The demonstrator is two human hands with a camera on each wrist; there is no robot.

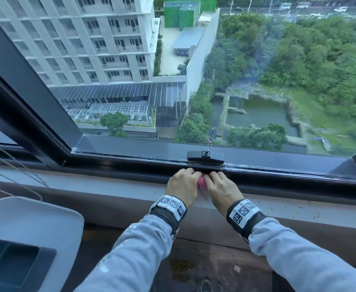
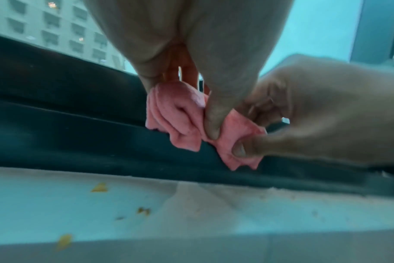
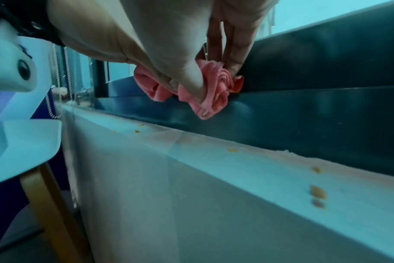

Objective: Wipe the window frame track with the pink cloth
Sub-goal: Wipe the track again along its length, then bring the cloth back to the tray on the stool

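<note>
A grey sill (image 1: 114, 194), speckled with yellow crumbs (image 3: 318, 192), is seen nearest. Just beyond it, a bunched pink cloth (image 1: 265, 183) is pinched by the left hand (image 1: 182, 185) and the right hand (image 1: 221, 189), fingers curled round it, and is pressed against the dark window track (image 1: 278, 175). A black latch (image 1: 205, 155) is seen just behind.

Soft daylight through the window (image 1: 257, 70); bowed wide-angle edges, wrist views blue-tinted, dim and motion-blurred.
</note>
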